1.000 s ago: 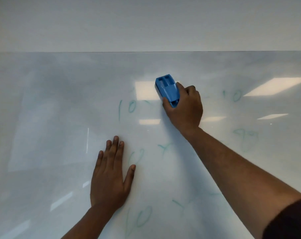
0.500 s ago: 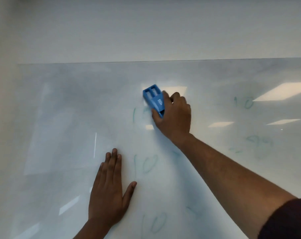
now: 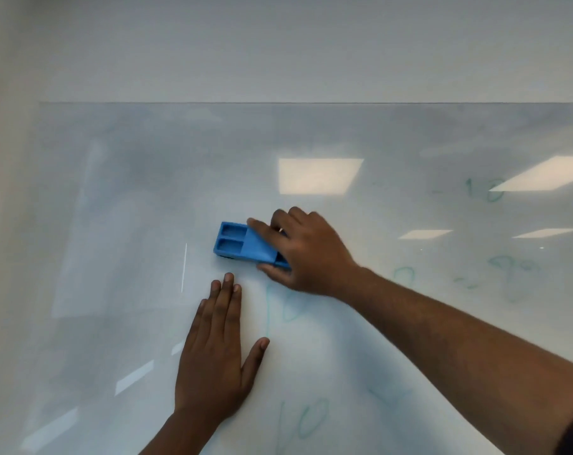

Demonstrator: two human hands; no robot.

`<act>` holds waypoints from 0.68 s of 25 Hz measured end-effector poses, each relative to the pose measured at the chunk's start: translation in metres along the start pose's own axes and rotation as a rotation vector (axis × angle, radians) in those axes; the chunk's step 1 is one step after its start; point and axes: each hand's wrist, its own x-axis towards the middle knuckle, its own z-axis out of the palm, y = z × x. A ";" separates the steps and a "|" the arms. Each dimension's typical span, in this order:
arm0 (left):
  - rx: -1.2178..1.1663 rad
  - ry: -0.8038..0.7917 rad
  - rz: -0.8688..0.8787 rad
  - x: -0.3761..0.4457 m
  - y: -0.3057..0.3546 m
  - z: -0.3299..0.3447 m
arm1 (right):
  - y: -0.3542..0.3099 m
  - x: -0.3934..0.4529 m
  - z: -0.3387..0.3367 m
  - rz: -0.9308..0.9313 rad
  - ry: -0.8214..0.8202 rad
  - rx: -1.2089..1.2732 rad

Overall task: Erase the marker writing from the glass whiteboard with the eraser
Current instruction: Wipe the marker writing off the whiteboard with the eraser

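Note:
The glass whiteboard (image 3: 131,198) fills most of the view and carries faint green marker writing. A blue plastic eraser (image 3: 242,246) lies flat against the glass near the centre, its long side running left to right. My right hand (image 3: 306,254) grips its right end. My left hand (image 3: 216,353) rests flat on the board just below the eraser, fingers together and thumb out. A green "10" (image 3: 280,310) sits between my hands, partly hidden by the right wrist. Another "10" (image 3: 306,421) is lower down, and one more "10" (image 3: 485,190) is at the upper right.
Smudged green marks (image 3: 511,270) lie at the right of the board. Ceiling lights reflect in the glass (image 3: 317,175). A plain wall (image 3: 278,54) rises above the board's top edge, and the board's left edge is at the far left.
My right hand has swept the eraser down and to the left, turning it from upright to lengthwise. The upper "10" it crossed no longer shows. My left hand stayed flat on the board.

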 end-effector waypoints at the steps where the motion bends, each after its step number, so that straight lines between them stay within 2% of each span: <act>1: 0.002 -0.005 -0.001 0.000 0.000 0.000 | 0.016 0.000 -0.004 0.037 -0.008 -0.031; 2: 0.001 -0.006 -0.002 -0.001 0.000 0.000 | 0.032 0.002 -0.006 0.233 0.010 -0.060; 4: -0.005 -0.003 -0.004 -0.001 0.002 0.000 | 0.055 0.011 -0.012 0.796 0.054 -0.079; 5: -0.005 -0.003 -0.004 -0.001 0.002 -0.001 | 0.049 0.015 -0.014 0.924 0.051 -0.106; 6: -0.005 -0.004 -0.004 -0.001 0.002 0.000 | 0.035 0.017 -0.012 0.865 0.075 -0.134; 7: -0.006 -0.010 -0.003 -0.001 0.002 0.001 | 0.014 0.016 -0.008 0.681 0.080 -0.118; 9: -0.014 -0.015 -0.014 -0.002 0.000 0.001 | -0.035 -0.003 -0.009 0.164 -0.059 -0.051; 10: -0.014 -0.017 -0.019 -0.001 -0.001 0.001 | -0.040 -0.013 -0.012 0.017 -0.123 -0.052; 11: -0.014 -0.024 -0.019 -0.001 0.000 0.001 | -0.028 -0.019 -0.014 -0.013 -0.120 -0.064; 12: -0.017 -0.028 -0.018 -0.001 -0.001 0.001 | -0.009 -0.025 -0.013 0.070 -0.094 -0.083; 13: -0.022 -0.032 -0.019 0.000 -0.001 0.001 | 0.016 -0.031 -0.014 0.238 -0.050 -0.114; 15: -0.029 -0.043 -0.016 0.000 -0.001 -0.001 | 0.072 -0.053 -0.024 0.645 0.048 -0.144; 17: -0.021 -0.046 -0.022 0.000 0.000 -0.002 | 0.100 -0.075 -0.038 1.007 0.055 -0.108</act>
